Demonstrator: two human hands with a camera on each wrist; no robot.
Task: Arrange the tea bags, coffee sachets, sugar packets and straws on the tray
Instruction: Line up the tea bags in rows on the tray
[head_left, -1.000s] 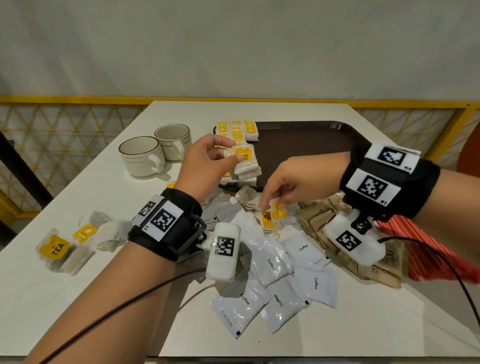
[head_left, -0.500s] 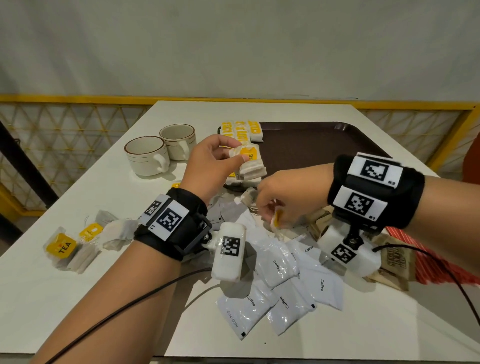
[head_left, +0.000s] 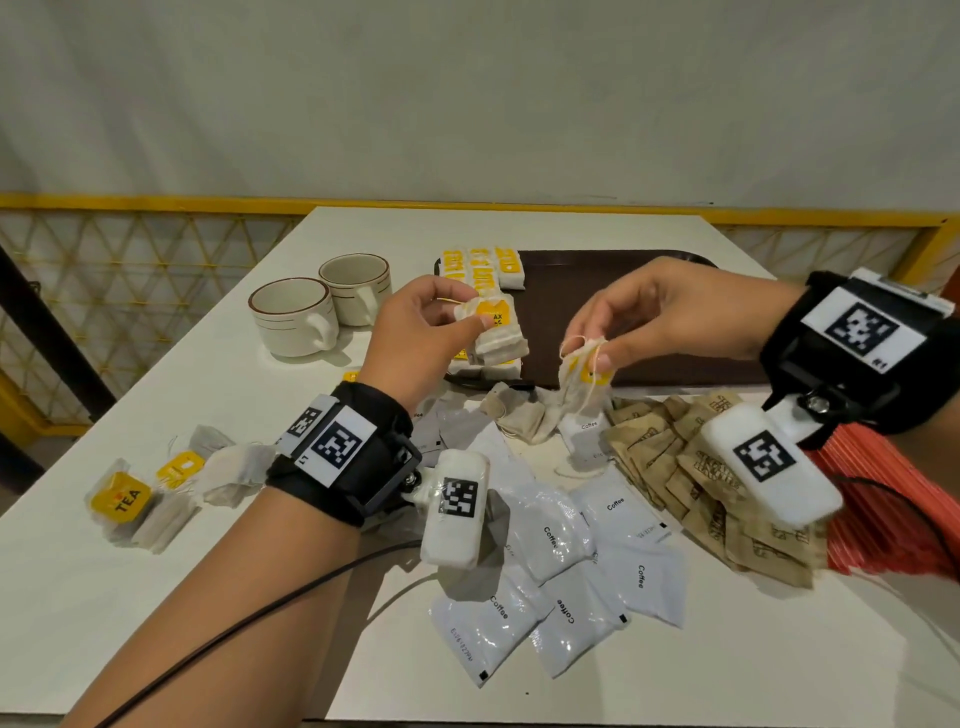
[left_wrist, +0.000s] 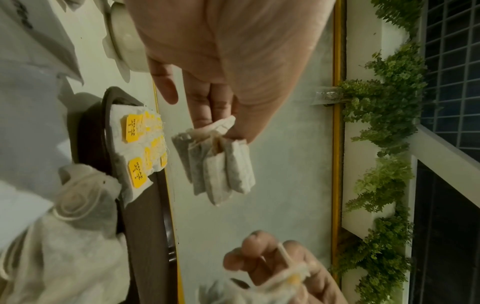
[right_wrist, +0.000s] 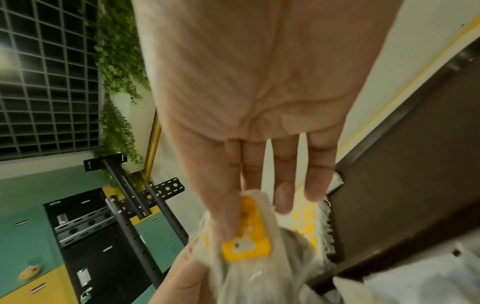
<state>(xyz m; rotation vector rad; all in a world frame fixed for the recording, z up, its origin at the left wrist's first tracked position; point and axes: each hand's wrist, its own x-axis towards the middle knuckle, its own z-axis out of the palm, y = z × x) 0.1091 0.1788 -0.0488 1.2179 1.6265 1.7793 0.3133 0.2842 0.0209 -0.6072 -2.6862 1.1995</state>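
My left hand (head_left: 441, 322) pinches a small stack of tea bags (head_left: 496, 332) (left_wrist: 218, 164) above the near left corner of the dark brown tray (head_left: 623, 312). My right hand (head_left: 613, 343) pinches one tea bag (head_left: 584, 384) (right_wrist: 246, 236) by its yellow tag, lifted above the pile. Rows of tea bags (head_left: 478, 265) lie at the tray's left end. White coffee sachets (head_left: 561, 571) lie in front of me, brown sugar packets (head_left: 701, 483) to their right, red straws (head_left: 883, 509) at the far right.
Two cream cups (head_left: 311, 306) stand left of the tray. Loose tea bags (head_left: 156, 493) lie at the table's left edge, others (head_left: 519, 415) just before the tray. A yellow railing (head_left: 156, 205) runs behind the table.
My right hand has picked a tea bag out of the pile and raised it toward the tray. My left hand has kept holding its stack in about the same place.
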